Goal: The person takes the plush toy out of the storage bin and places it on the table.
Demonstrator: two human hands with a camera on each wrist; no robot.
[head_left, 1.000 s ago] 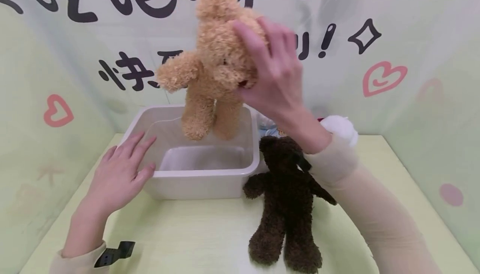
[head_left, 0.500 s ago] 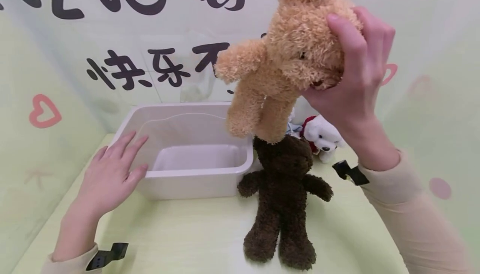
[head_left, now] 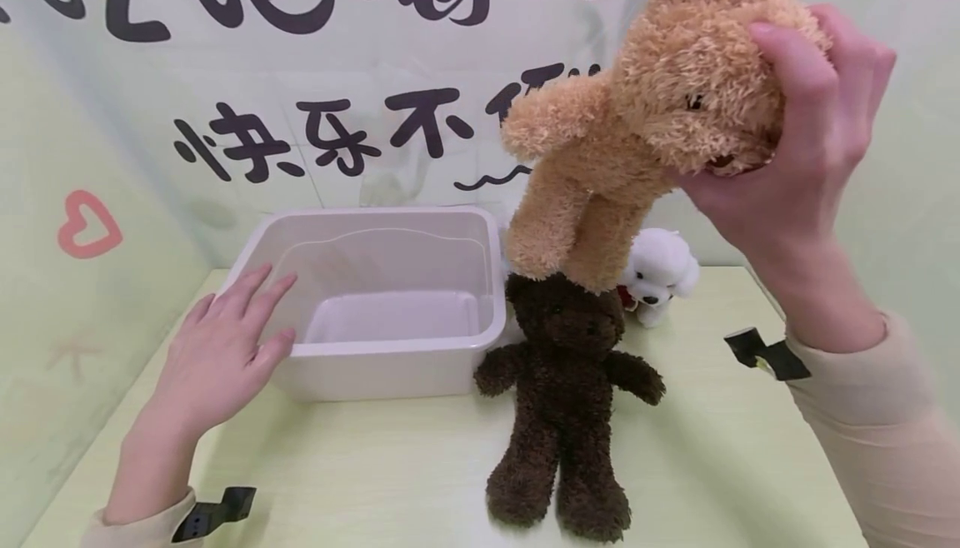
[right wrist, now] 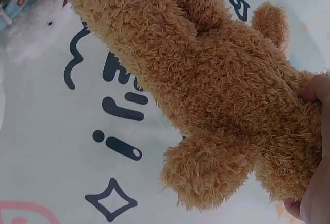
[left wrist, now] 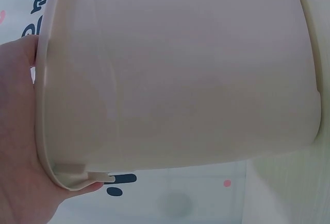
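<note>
High on the right in the head view, my right hand [head_left: 817,132] grips a tan teddy bear [head_left: 622,156] by the side of its head. The bear hangs tilted in the air, its legs overlapping the head of a dark brown teddy bear [head_left: 566,398] in this view. The right wrist view shows the tan bear's furry body [right wrist: 232,74] close up, fingers and thumb at its head. My left hand [head_left: 221,348] rests with spread fingers at the left rim of a light-coloured plastic bin [head_left: 390,373]. The bin's wall [left wrist: 180,80] fills most of the left wrist view.
The brown bear lies on its back on the pale table [head_left: 360,465], right of the bin. Behind it sits a white plush dog [head_left: 660,261], partly covered by the tan bear. A printed wall sheet [head_left: 337,65] stands close behind the bin.
My right hand has carried the tan bear to the right, from over the bin to above the brown bear and white dog. The left hand stays at the bin's rim.
</note>
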